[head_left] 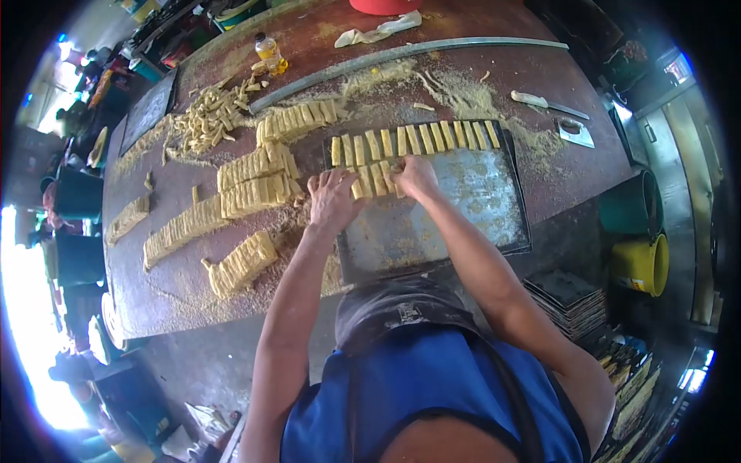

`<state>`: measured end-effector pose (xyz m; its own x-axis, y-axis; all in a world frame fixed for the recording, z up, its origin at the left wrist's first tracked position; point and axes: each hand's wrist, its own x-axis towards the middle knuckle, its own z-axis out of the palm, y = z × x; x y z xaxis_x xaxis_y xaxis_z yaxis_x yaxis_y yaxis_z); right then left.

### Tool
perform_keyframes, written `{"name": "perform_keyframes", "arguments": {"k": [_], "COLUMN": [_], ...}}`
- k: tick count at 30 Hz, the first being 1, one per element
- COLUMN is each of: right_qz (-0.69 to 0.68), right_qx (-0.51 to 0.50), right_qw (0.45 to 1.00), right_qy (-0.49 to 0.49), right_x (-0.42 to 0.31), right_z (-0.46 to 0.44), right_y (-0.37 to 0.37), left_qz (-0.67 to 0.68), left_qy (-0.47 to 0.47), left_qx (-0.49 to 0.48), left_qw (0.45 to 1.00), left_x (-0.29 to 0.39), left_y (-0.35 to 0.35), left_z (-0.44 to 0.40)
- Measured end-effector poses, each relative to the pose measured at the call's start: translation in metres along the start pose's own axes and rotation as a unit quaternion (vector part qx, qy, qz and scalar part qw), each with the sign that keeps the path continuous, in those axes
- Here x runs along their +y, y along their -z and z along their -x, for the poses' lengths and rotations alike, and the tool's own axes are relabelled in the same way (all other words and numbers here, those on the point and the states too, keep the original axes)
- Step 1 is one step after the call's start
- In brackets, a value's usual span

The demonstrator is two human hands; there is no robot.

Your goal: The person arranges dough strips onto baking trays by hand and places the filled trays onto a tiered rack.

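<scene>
On a dark metal baking tray [432, 224] lies a row of pale yellow dough strips [413, 140], with a shorter second row [376, 179] below it. My right hand [417, 177] pinches a dough strip at the right end of the short row. At that row's left end is my left hand [332, 202], its fingers bent and its thumb against a dough strip; the grip is partly hidden. Just left of the tray, cut dough strips stand packed in blocks [258, 193] on the brown table [231, 309].
A pile of dough scraps [207, 116], an oil bottle [268, 54] and a long metal bar [401, 52] lie farther back. To the right are a knife [544, 103] and a metal scraper [575, 133]. Stacked trays [567, 301] and a yellow bucket [644, 265] stand beyond the table edge.
</scene>
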<state>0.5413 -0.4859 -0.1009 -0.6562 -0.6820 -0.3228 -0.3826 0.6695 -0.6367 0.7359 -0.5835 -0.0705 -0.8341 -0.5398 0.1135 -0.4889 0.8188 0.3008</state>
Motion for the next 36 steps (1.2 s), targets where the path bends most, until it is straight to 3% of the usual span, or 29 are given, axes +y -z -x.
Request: {"name": "perform_keyframes", "arguments": {"k": [4,8,11,14,16,18,20,23,25,28,31,32,34,36], "right_qz": [-0.015,-0.039,-0.025,-0.033,0.006,0.111,0.121,0.028,-0.211,-0.189,-0.169,-0.176,-0.159,-0.154], "right_qx": [0.056,0.049,0.132,0.126,0.123,0.197,0.213,0.106,0.066,0.062,0.091,0.078,0.011,0.011], "right_qw": [0.998,0.997,0.989,0.991,0.992,0.973,0.968,0.994,0.975,0.977,0.975,0.975,0.985,0.986], "right_qy": [0.03,0.053,0.055,0.025,0.004,0.053,0.06,0.02,0.005,0.077,0.11,0.109,0.061,0.07], "right_x": [0.011,0.013,0.016,0.016,0.015,0.024,0.022,0.039,0.057,0.08,0.089,0.08,0.06,0.058], "right_z": [-0.005,-0.005,-0.003,0.007,0.014,0.01,0.014,0.008,-0.015,-0.032,-0.031,-0.025,-0.016,-0.017], "right_y": [0.001,0.005,0.005,0.023,0.025,0.021,0.027,0.032,0.021,0.014,0.011,0.017,0.034,0.035], "left_qz": [0.004,0.027,0.033,0.065,0.067,0.057,0.04,0.071,0.084,0.056,0.057,0.051,0.065,0.061], "left_qy": [-0.036,-0.069,-0.074,-0.067,-0.088,-0.094,-0.1,-0.101,-0.099,-0.094,-0.085,-0.074,-0.066,-0.034], "left_qx": [-0.01,-0.027,-0.024,-0.028,-0.022,-0.029,-0.059,-0.052,-0.03,-0.079,-0.046,-0.053,0.021,0.017], "left_qw": [0.999,0.997,0.996,0.995,0.994,0.994,0.992,0.991,0.991,0.991,0.994,0.995,0.996,0.997], "left_x": [0.022,0.023,0.02,0.024,0.028,0.029,0.031,0.039,0.046,0.056,0.057,0.057,0.054,0.039], "left_y": [-0.008,-0.025,-0.023,-0.017,-0.023,-0.034,-0.026,-0.025,-0.027,-0.036,-0.036,-0.036,-0.035,-0.015], "left_z": [-0.012,-0.024,-0.024,-0.028,-0.033,-0.036,-0.038,-0.042,-0.05,-0.054,-0.053,-0.049,-0.045,-0.03]}}
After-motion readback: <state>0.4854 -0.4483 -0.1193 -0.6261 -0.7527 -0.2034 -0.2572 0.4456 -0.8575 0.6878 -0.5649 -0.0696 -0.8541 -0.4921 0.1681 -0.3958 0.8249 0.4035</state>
